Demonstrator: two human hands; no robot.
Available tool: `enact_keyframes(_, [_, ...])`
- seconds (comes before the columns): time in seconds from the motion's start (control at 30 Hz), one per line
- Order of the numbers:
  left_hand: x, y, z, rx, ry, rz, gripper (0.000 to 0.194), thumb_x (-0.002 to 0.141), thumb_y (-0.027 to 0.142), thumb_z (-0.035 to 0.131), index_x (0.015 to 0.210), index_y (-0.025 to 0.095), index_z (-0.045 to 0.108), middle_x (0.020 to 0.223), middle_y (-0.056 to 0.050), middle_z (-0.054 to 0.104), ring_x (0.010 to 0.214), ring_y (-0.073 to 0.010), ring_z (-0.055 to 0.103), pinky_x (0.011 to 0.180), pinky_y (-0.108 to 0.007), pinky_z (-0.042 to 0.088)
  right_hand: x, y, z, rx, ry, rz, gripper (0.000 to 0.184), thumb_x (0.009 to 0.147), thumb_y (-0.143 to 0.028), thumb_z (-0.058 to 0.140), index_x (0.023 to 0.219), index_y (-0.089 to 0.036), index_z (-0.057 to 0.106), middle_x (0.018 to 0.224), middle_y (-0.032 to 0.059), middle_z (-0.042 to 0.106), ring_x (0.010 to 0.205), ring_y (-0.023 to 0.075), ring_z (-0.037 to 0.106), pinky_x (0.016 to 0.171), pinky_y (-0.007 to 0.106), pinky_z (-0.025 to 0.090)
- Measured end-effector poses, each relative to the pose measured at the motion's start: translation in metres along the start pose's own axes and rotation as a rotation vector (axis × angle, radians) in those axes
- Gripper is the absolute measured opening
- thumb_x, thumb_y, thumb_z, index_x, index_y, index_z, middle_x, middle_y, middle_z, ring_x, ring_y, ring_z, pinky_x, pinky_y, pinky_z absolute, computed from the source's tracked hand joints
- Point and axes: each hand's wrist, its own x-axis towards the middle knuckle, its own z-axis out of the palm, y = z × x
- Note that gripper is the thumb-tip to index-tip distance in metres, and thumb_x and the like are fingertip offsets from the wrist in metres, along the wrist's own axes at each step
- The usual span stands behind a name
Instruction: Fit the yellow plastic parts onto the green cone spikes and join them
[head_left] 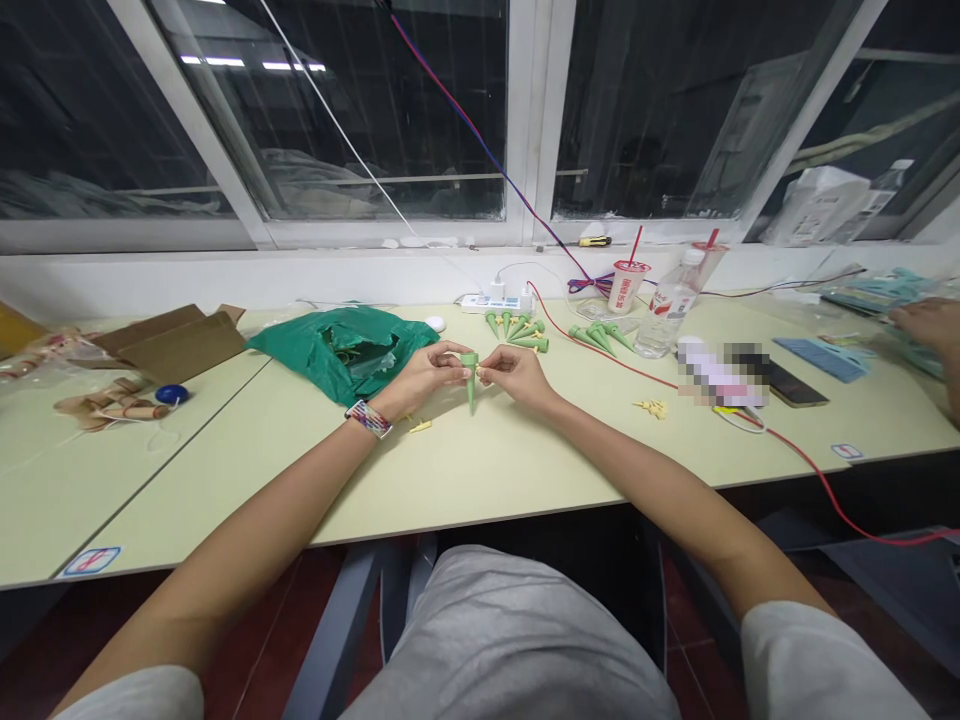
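Both hands are engaged on a single item. The left fingers (pixel 457 367) and right fingers (pixel 484 373) are clenched from opposite sides on the wide top of a green plastic conical spike (pixel 471 392), which stands tip-down between them, clear of the surface.

Directly beyond the fingers lie a near group of green plastic spikes (pixel 521 333) and, further right, a second group of green plastic spikes (pixel 594 338). Their fittings are too small to verify. Loose pieces remain: small yellow plastic pieces (pixel 420 425) lie just below the left hand, and a small heap of yellow plastic pieces (pixel 652 407) lies well right of the right hand.

Further left, a crumpled green plastic bag (pixel 341 352) rests on the pale laminate surface (pixel 480 470). Finding: several spikes are set aside, one is in hand, and loose yellow pieces remain.
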Motion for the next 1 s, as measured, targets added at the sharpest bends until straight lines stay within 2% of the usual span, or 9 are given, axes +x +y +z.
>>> enact_keyframes(0.27, [0.002, -0.003, 0.001, -0.056, -0.002, -0.013, 0.048, 0.063, 0.030, 0.098, 0.105, 0.018, 0.078, 0.076, -0.001, 0.071, 0.076, -0.0172, 0.069, 0.081, -0.034, 0.059, 0.000, -0.002, -0.003, -0.140, 0.013, -0.047, 0.017, 0.072, -0.034, 0.081, 0.075, -0.018, 0.075, 0.069, 0.0029, 0.073, 0.065, 0.0170, 0.068, 0.064, 0.031, 0.054])
enact_keyframes(0.47, [0.000, -0.002, 0.000, 0.113, 0.018, 0.059, 0.048, 0.065, 0.034, 0.097, 0.107, 0.018, 0.078, 0.081, -0.003, 0.073, 0.076, -0.0184, 0.069, 0.078, -0.033, 0.055, 0.003, 0.001, -0.007, -0.046, -0.047, 0.010, 0.025, 0.068, -0.037, 0.087, 0.072, -0.017, 0.073, 0.066, 0.0033, 0.072, 0.062, 0.0165, 0.068, 0.064, 0.031, 0.056])
enact_keyframes(0.63, [-0.001, -0.001, 0.000, 0.106, 0.007, 0.039, 0.050, 0.065, 0.034, 0.097, 0.109, 0.018, 0.078, 0.080, -0.003, 0.072, 0.075, -0.0183, 0.069, 0.075, -0.032, 0.053, 0.002, 0.000, -0.006, -0.051, -0.037, 0.011, 0.030, 0.067, -0.039, 0.090, 0.074, -0.017, 0.070, 0.068, 0.0030, 0.072, 0.063, 0.0158, 0.069, 0.064, 0.030, 0.057])
enact_keyframes(0.83, [0.005, -0.005, 0.003, -0.100, 0.022, 0.015, 0.050, 0.063, 0.031, 0.099, 0.106, 0.017, 0.077, 0.080, -0.002, 0.070, 0.080, -0.0166, 0.069, 0.081, -0.031, 0.057, 0.005, -0.002, -0.003, 0.053, -0.009, 0.050, 0.045, 0.061, -0.048, 0.095, 0.081, -0.019, 0.066, 0.068, -0.0009, 0.071, 0.061, 0.0153, 0.069, 0.065, 0.031, 0.061])
enact_keyframes(1.0, [0.006, -0.005, 0.010, -0.233, 0.090, 0.058, 0.049, 0.061, 0.027, 0.100, 0.103, 0.017, 0.077, 0.076, 0.000, 0.068, 0.079, -0.0149, 0.067, 0.083, -0.031, 0.058, 0.005, -0.001, 0.000, 0.161, 0.039, 0.061, 0.046, 0.063, -0.050, 0.094, 0.086, -0.019, 0.069, 0.072, 0.0012, 0.073, 0.067, 0.0175, 0.072, 0.071, 0.034, 0.064])
